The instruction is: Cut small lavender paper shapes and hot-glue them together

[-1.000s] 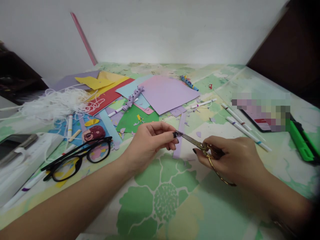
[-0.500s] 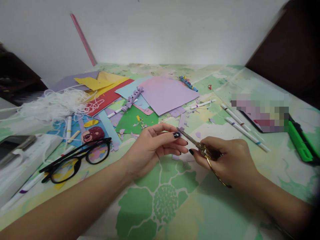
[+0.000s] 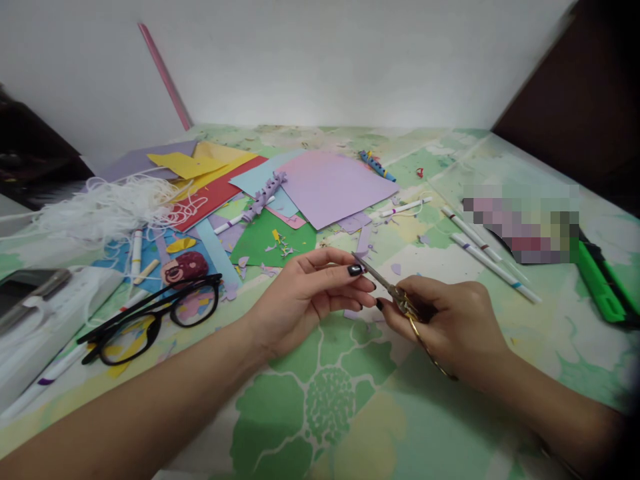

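My left hand point(image 3: 315, 283) is closed in a pinch, thumb against fingers, on a small piece of purple paper point(image 3: 365, 269) that is mostly hidden behind the fingertips. My right hand point(image 3: 450, 320) grips a pair of scissors point(image 3: 385, 285) with gold-coloured handles. Their narrow blades look closed and point up and left, with the tip right by my left fingertips. Beneath and beyond the hands lie a purple paper strip point(image 3: 364, 241), small paper scraps and a large light purple sheet point(image 3: 335, 190).
Glasses point(image 3: 160, 323), a dark red case point(image 3: 186, 268), a power strip point(image 3: 65, 320) and tangled white string point(image 3: 110, 210) are at left. Markers point(image 3: 495, 268) and a green cutter point(image 3: 601, 283) lie at right. A fringed purple paper roll point(image 3: 265, 197) sits behind, near green paper point(image 3: 295, 243).
The scissors and my right hand have shifted slightly left and down. Less of the purple piece shows at my left fingertips now, and the blades look more closed.
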